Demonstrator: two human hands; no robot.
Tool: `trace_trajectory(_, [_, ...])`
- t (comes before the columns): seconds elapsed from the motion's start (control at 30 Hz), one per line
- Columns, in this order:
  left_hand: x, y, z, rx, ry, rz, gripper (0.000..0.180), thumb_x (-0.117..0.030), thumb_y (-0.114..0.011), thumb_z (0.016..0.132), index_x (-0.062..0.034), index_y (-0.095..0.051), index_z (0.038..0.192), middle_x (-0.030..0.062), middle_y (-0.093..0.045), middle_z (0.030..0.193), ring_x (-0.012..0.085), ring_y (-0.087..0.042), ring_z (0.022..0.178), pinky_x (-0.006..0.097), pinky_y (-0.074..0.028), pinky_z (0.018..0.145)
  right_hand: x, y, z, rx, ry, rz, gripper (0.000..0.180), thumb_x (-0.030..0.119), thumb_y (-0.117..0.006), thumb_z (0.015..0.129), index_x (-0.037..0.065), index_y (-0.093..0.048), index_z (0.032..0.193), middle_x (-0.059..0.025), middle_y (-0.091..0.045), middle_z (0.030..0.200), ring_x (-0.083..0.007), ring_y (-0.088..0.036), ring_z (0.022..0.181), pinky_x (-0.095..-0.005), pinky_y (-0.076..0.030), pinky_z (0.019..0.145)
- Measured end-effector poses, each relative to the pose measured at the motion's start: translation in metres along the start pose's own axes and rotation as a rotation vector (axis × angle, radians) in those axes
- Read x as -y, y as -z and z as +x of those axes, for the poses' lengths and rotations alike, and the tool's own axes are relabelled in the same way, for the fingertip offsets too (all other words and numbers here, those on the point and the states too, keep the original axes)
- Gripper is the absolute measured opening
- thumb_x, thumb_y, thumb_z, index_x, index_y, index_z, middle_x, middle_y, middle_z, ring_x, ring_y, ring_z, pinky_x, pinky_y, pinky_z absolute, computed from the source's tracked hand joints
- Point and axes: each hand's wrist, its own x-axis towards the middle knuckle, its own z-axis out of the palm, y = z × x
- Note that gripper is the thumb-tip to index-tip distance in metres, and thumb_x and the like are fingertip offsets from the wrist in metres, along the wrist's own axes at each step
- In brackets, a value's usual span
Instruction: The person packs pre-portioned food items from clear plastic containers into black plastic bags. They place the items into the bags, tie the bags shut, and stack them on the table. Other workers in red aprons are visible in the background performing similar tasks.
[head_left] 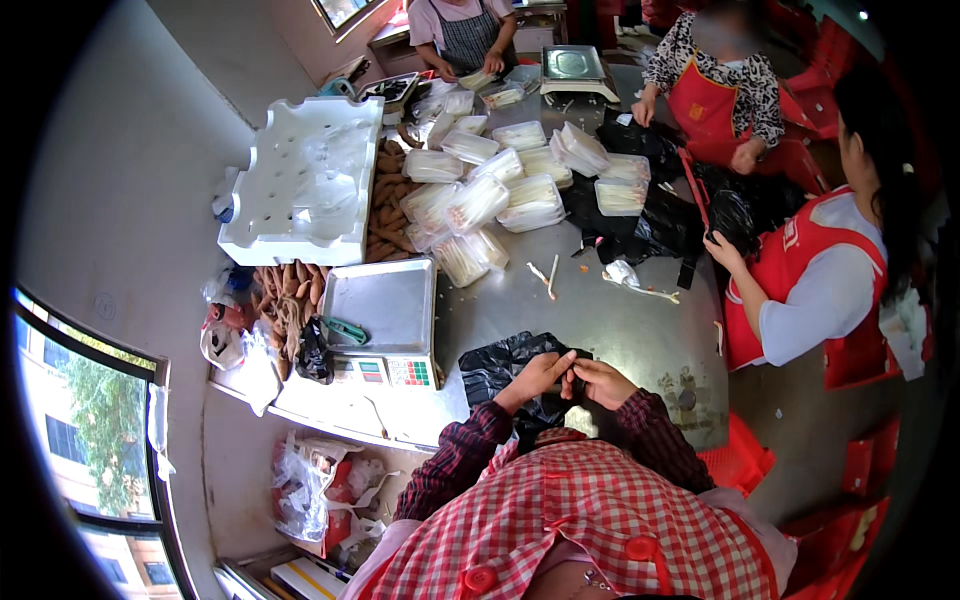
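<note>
Close in front of my chest, at the table's near edge, a crumpled black plastic bag [490, 368] lies partly on the metal table [620, 335]. Both my hands meet over its right part. My left hand [538, 378] has its fingers pinched on the bag's edge. Against its fingertips, my right hand [604, 384] is closed on the same black plastic. What lies inside the bag, if anything, is hidden. Left of my hands stands a digital scale [385, 300] with a green utility knife [345, 330] on its tray.
Clear packs of white stalks [478, 204] are piled mid-table. Beyond the scale sit a white foam crate [290, 250] and brown roots [290, 290]. Loose stalks [545, 278] lie ahead. Co-workers stand at the far side and right, one handling black bags [745, 205]. Another scale [575, 66] stands far back.
</note>
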Motion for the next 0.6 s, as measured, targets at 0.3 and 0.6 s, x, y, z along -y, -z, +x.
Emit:
trace_trajectory(0.3, [0.049, 0.012, -0.034, -0.183, 0.053, 0.247, 0.034, -0.034, -0.057, 0.091, -0.0023, -0.056, 0.079, 0.0018, -0.056, 0.068, 0.0133, -0.050, 0.058, 0.027, -0.040, 0.055, -0.031, 0.080, 0.000, -0.246, -0.165, 0.465, 0.017, 0.018, -0.052, 0.093, 0.003, -0.059, 0.098, -0.0043, -0.055, 0.084, -0.0109, -0.049, 0.068, -0.0219, -0.042, 0.058])
trace_trajectory(0.6, [0.038, 0.030, -0.048, -0.131, -0.381, 0.232, 0.023, -0.021, -0.052, 0.094, -0.0055, -0.064, 0.106, 0.0107, -0.055, 0.109, 0.0236, -0.050, 0.096, 0.034, -0.037, 0.090, -0.028, 0.076, 0.030, -0.469, 0.156, -0.334, 0.074, 0.000, -0.051, 0.080, 0.018, -0.019, 0.145, -0.0229, -0.044, 0.133, -0.0137, -0.056, 0.061, -0.0177, -0.041, 0.052])
